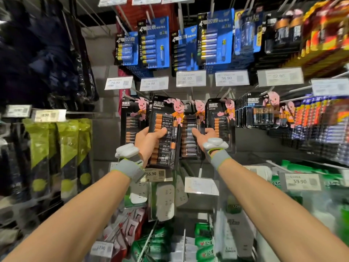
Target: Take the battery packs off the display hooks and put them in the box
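My left hand (149,140) grips a black Duracell battery pack (166,118) with copper-topped cells and a pink bunny on its card, held in front of the display. My right hand (204,136) reaches to a second hanging black pack (192,133); its thumb lies on the front and its fingers are hidden behind the pack's right edge. More black packs hang to the left (130,118) and to the right (221,118) on the same row of hooks. The box is not in view.
Blue battery packs (215,36) hang on the row above, over white price tags (190,78). A thick stack of black packs (260,110) hangs at the right. Power strips (165,197) and green packages (204,239) hang below. Yellow-green bags (43,140) fill the left rack.
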A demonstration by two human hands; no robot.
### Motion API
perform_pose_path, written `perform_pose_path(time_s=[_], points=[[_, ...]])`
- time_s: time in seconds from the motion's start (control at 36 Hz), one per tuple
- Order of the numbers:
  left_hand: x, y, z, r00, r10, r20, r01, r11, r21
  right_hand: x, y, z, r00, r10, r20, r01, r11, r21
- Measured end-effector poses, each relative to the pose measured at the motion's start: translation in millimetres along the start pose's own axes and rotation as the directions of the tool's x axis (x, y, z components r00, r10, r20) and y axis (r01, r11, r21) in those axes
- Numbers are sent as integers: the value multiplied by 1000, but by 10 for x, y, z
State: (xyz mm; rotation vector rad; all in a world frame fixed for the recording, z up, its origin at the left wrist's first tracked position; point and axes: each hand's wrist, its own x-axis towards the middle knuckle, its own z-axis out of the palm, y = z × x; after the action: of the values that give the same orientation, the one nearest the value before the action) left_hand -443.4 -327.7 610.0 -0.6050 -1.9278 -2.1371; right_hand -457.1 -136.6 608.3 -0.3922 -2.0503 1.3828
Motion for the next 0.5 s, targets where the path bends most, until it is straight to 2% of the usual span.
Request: perform_pose_path(time_s=[0.22, 0.36, 0.42, 0.5], points=[[24, -60, -47, 999, -34, 0, 34, 999, -4, -74, 3, -100, 998, 57, 17, -57, 998, -40], [0, -69, -37, 997, -82, 11, 82, 995, -54, -162, -13, -209, 999, 15, 48, -15, 1000, -2], [-1, -75, -25, 996, -85, 19, 86, 994, -61, -220, -32, -203, 998, -24, 52, 21, 998, 57], [-43, -69, 14, 996, -83, 32, 86, 993, -82, -330, -76, -226, 992, -27, 123, 2, 981, 195]])
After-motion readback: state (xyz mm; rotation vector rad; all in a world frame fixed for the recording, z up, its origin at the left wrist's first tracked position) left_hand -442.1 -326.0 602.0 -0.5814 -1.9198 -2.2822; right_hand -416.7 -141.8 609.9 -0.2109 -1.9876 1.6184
